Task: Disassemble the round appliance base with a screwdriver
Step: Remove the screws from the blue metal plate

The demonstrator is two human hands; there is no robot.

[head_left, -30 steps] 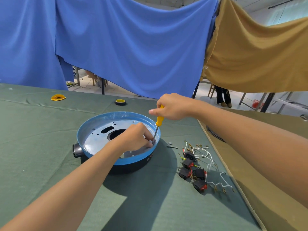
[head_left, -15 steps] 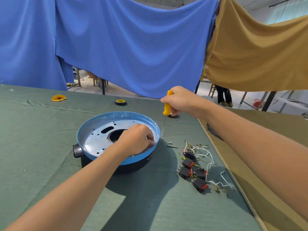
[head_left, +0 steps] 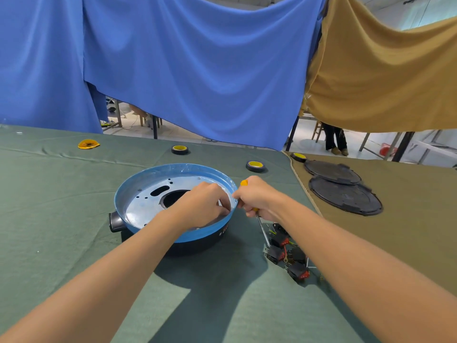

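The base (head_left: 143, 204) is set on the green table cloth (head_left: 61, 219), directly under the left hand (head_left: 201, 206), which is reached into it over the near rim. The fingers of that hand are curled down toward the metal plate, close to the right part of the blue rim; whether anything is pinched between them cannot be told. A dark knob (head_left: 115, 221) is seen on the base's side, well to the left of the left forearm.

The right hand (head_left: 259, 198) is held just outside the rim, beside the left hand, and is clenched round the screwdriver (head_left: 262, 230). The yellow handle end is shown above the knuckles. The shaft is pointed down and toward the person, away from the base, with its tip over the switches (head_left: 279, 253). These black-and-red switches, with their wires, are scattered under the right wrist and partly hidden by the forearm.

One tape roll (head_left: 256, 166) is placed just beyond the right hand, a second roll (head_left: 180, 149) farther off beyond the left hand, and a third roll (head_left: 298, 156) beyond and right of the right hand. Two black round covers (head_left: 346, 198) are laid overlapping to the right of the right hand. A yellow scrap (head_left: 88, 144) is seen far left of the left hand. A blue sheet (head_left: 197, 70) and a tan sheet (head_left: 383, 82) are hung beyond both hands.
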